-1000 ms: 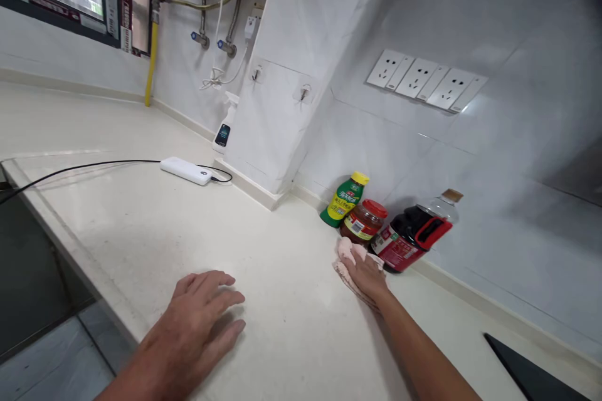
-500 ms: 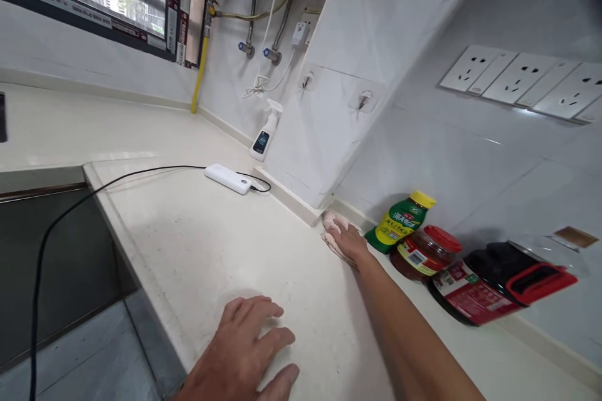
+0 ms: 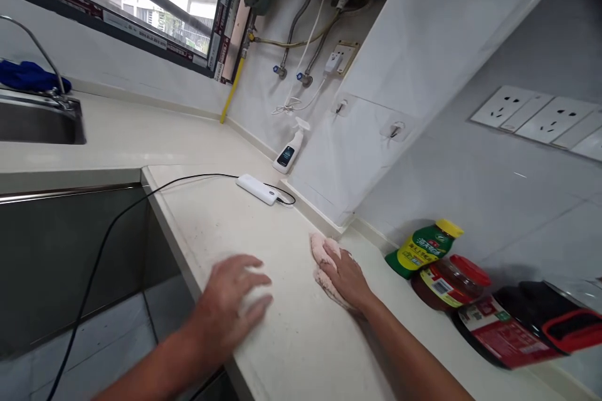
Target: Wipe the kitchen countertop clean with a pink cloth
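Under my right hand (image 3: 348, 277) a pink cleaning cloth (image 3: 320, 249) is pressed flat on the white countertop (image 3: 286, 338), close to the corner of the wall pillar. The fingers lie over the cloth and part of it is hidden beneath the palm. My left hand (image 3: 235, 301) hovers over or near the counter's front edge, slightly blurred, fingers apart and curved, with nothing in it. Right of the cloth stand a green bottle with a yellow cap (image 3: 423, 249), a red-lidded jar (image 3: 449, 282) and a large dark bottle with a red handle (image 3: 522, 326).
A white power bank (image 3: 257, 189) with a black cable (image 3: 117, 219) lies further back; the cable hangs over the front edge. Behind it a white spray bottle (image 3: 289, 149) leans by the wall. A sink (image 3: 42, 119) with a blue cloth (image 3: 31, 75) is at far left.
My right hand and the cloth have come away from the wall corner, out onto the counter. My left hand has moved left toward the front edge. The view has swung, bringing the sink in.
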Motion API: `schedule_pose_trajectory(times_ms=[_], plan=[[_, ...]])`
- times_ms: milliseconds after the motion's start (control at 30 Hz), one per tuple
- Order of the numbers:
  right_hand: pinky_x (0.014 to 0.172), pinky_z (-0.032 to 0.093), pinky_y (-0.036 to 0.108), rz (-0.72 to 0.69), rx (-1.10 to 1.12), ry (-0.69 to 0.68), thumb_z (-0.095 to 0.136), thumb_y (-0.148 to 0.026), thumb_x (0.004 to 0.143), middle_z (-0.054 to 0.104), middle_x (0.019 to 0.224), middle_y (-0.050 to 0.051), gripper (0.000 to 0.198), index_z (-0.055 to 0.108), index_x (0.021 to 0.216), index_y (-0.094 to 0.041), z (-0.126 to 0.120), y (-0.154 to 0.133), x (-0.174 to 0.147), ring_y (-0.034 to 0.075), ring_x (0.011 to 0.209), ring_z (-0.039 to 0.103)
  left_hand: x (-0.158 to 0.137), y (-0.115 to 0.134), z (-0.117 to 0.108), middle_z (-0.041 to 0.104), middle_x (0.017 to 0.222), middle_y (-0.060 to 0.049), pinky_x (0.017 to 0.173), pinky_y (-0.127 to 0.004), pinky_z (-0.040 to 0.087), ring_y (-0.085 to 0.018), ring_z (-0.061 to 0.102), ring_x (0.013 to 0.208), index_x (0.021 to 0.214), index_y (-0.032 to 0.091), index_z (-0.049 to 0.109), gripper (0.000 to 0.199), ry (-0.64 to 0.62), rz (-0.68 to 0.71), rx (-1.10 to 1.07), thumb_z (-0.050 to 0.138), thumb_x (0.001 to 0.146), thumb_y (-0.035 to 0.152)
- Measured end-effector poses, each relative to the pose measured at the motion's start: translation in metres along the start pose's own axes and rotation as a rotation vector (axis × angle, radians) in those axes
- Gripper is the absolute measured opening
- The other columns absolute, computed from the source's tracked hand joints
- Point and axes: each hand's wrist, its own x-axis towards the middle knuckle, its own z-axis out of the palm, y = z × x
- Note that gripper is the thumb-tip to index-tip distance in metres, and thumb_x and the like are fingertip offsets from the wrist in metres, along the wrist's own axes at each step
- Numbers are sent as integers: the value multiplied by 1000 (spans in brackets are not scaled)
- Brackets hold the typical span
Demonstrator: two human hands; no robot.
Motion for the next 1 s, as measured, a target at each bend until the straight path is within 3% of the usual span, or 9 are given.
schedule_pose_trajectory(times_ms=[167, 367, 500, 667, 1000], plan=[[114, 26, 50, 96, -6, -20, 28, -48, 103, 36, 155, 15, 58, 34, 155, -24, -6, -38, 42, 33, 140, 34, 27, -74, -34, 65, 119, -12, 93, -56, 48, -34, 61, 115, 106, 25, 71, 24, 81, -230, 321, 54, 94, 38], [111, 24, 55, 165, -38, -21, 29, -51, 102, 40, 147, 21, 61, 34, 155, -21, -11, -75, 98, 38, 137, 36, 49, -114, -40, 63, 124, -12, 99, -55, 44, -33, 56, 122, 104, 23, 73, 23, 47, -337, 396, 58, 91, 34], [112, 24, 55, 136, -32, -25, 30, -48, 102, 40, 146, 18, 58, 35, 154, -24, -14, -84, 108, 37, 138, 35, 55, -122, -38, 64, 124, -10, 100, -50, 45, -30, 57, 120, 104, 25, 73, 23, 60, -430, 375, 57, 93, 37], [115, 23, 51, -2, 5, -19, 30, -41, 103, 36, 152, 16, 54, 33, 155, -27, -15, -107, 94, 32, 142, 31, 52, -120, -36, 59, 134, -11, 106, -52, 41, -30, 50, 129, 123, 24, 66, 35, 76, -451, 370, 48, 98, 42], [116, 24, 54, -366, 107, 28, 37, -38, 103, 37, 153, 16, 53, 38, 153, -24, -19, -209, 95, 32, 142, 31, 48, -123, -33, 60, 136, -9, 108, -46, 41, -26, 51, 128, 130, 24, 60, 42, 119, -454, 350, 33, 104, 44]])
